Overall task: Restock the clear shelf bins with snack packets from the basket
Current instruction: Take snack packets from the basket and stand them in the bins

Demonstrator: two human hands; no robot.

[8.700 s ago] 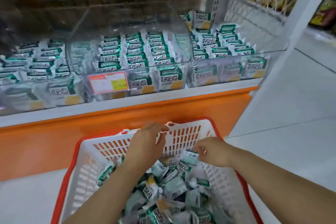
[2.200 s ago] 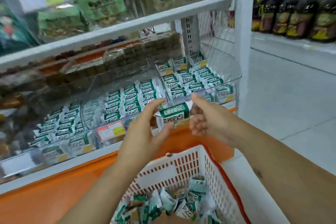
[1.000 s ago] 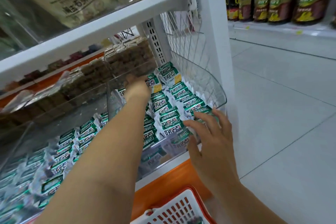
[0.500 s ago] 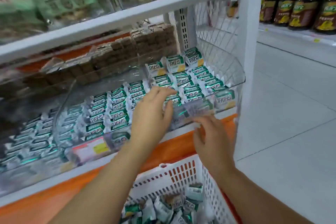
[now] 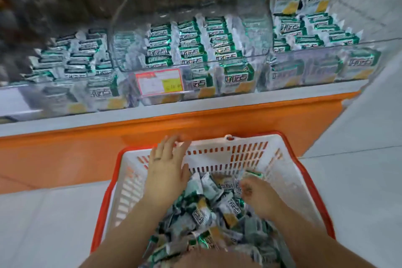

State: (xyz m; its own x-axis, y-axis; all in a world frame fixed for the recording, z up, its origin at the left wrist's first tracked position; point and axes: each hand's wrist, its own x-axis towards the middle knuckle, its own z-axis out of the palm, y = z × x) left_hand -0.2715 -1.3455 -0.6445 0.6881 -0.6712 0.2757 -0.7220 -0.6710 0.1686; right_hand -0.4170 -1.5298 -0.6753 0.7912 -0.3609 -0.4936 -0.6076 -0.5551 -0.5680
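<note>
1. Over the basket (image 5: 239, 156), two bare forearms come in from the bottom edge. The left hand (image 5: 166, 167) is flat, back up, with fingers spread wide and tips at the far rim. There is a ring (image 5: 157, 158) on one finger.
2. The right hand (image 5: 258, 194) sits lower, fingers curled down into the heap. Blur makes it impossible to tell whether they pinch anything.
3. The snack packets (image 5: 204, 213) lie jumbled in the basket. They are crinkly foil, silver-white with green bands and yellow patches.
4. The basket is white slotted plastic with a red-orange rim. It stands on the pale tiled floor (image 5: 359, 180), just in front of the orange shelf base (image 5: 195, 124).
5. Up on the shelf, the clear shelf bins (image 5: 304, 72) stand side by side with glossy walls. They hold neat rows of shelved packets (image 5: 191, 45), some upright against the front.
6. A pink-framed price label (image 5: 161, 82) is fixed to the middle bin's front. The bins' front walls stand between the hands and those rows.
</note>
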